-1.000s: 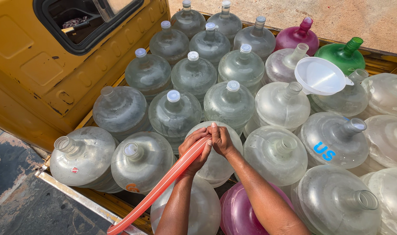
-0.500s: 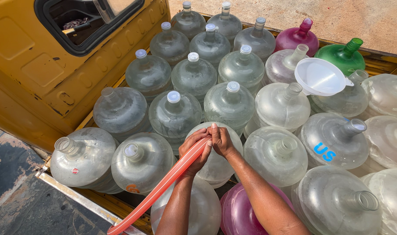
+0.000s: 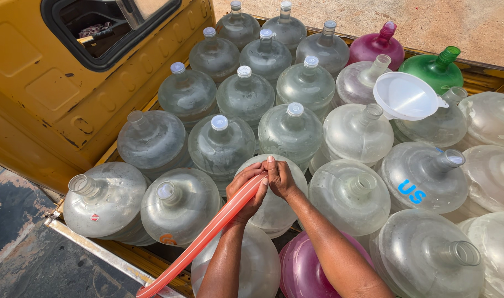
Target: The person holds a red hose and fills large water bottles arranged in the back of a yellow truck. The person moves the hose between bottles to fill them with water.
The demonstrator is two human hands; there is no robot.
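My left hand (image 3: 246, 190) grips the end of a flat orange-red hose (image 3: 199, 240) that runs down to the lower left. My right hand (image 3: 279, 177) closes over the hose tip right beside it. Both hands rest on top of a clear round water jug (image 3: 288, 168), and they hide its neck. Many similar clear jugs surround it, packed tightly in a yellow truck bed (image 3: 152, 259).
A white funnel (image 3: 405, 96) sits in a jug at the upper right. A green jug (image 3: 435, 70) and a magenta jug (image 3: 376, 47) stand at the far edge; another magenta jug (image 3: 301, 270) lies below my arms. The yellow cab (image 3: 48, 94) is on the left.
My hands have stayed on the same jug, with the fingers shifting slightly around the hose tip. Nothing else moved.
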